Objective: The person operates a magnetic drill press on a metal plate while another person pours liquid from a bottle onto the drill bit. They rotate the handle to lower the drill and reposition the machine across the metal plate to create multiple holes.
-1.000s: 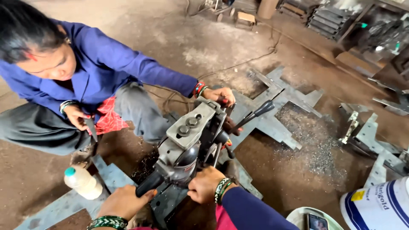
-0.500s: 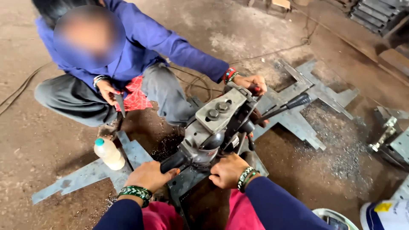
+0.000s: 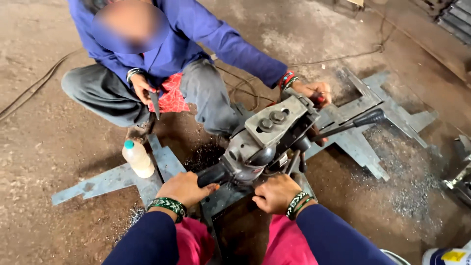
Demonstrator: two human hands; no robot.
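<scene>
While my left hand [image 3: 184, 188] grips the black handle [image 3: 213, 175], my right hand [image 3: 275, 193] closes on the drill [image 3: 265, 142] base. It sits on a steel plate [image 3: 360, 142] on the floor; a co-worker's hand [image 3: 314, 92] touches its far side, a bottle [image 3: 138, 158] stands left.

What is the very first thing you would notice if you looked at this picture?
The big grey drilling machine in the middle, standing on flat grey metal plates on the dirt floor. The person's left hand grips its black handle and the right hand rests at its base. A second person in a blue shirt squats across from them, one hand on the far side of the machine, and a small plastic bottle stands on the left.
</scene>
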